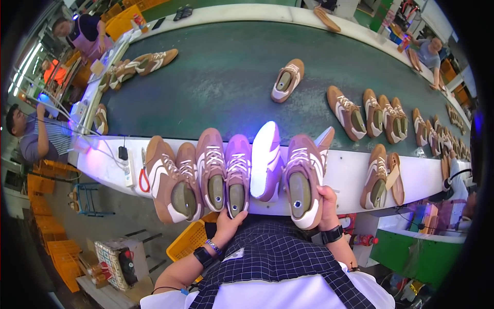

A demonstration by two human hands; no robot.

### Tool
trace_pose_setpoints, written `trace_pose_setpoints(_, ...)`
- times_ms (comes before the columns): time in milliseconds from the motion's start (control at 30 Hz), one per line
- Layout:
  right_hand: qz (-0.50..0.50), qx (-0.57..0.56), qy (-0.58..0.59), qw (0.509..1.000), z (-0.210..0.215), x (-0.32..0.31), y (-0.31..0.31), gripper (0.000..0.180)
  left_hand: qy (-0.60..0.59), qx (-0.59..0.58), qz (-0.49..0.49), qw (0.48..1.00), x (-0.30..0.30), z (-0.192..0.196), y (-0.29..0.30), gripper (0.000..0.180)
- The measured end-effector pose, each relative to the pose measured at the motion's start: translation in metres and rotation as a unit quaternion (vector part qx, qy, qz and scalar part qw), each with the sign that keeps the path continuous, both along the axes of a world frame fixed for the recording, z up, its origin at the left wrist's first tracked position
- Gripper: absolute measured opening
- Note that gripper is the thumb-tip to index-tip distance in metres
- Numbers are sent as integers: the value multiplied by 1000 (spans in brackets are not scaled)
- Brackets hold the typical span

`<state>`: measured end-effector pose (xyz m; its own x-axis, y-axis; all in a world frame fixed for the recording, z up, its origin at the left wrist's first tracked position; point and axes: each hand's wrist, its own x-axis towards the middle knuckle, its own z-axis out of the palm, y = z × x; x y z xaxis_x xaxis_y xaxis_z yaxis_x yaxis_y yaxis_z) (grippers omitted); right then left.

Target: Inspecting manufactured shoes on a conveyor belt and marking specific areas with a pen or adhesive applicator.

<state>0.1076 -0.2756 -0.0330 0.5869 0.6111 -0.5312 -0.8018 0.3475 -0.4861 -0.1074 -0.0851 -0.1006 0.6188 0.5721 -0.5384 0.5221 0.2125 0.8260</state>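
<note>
My left hand (227,227) is closed around the heel of a tan sneaker (237,160), toe pointing away from me. My right hand (328,207) grips the heel side of another tan sneaker (304,154) with white stripes and laces. Between these two, a sneaker lies on its side with its pale sole (263,160) brightly lit, violet at the edges. Left of my left hand, several matching sneakers (160,170) stand side by side on the white ledge (342,170). Olive inserts fill the shoe openings. Behind the right-hand sneaker, part of another shoe (325,140) shows.
A green conveyor belt (216,87) runs beyond the ledge, carrying a lone sneaker (288,80) and rows of sneakers (347,112). Red-handled scissors (144,180) lie at left. At right are a sneaker (376,172) and a loose sole (396,188). A yellow crate (186,243) sits below. Co-workers surround the belt.
</note>
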Motion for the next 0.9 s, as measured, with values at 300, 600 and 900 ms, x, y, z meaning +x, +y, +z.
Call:
trace_pose_setpoints(300,3,-87,-20,996,-10,-12,2,39,-101,-310,-24,945,5,-30,17,39)
trace_pose_setpoints(600,47,-3,6,999,-32,-4,-3,44,-72,-222,-170,957,40,-1,18,26)
trace_pose_setpoints(900,35,26,6,999,-26,-6,-17,44,-105,-224,-129,960,60,20,24,29)
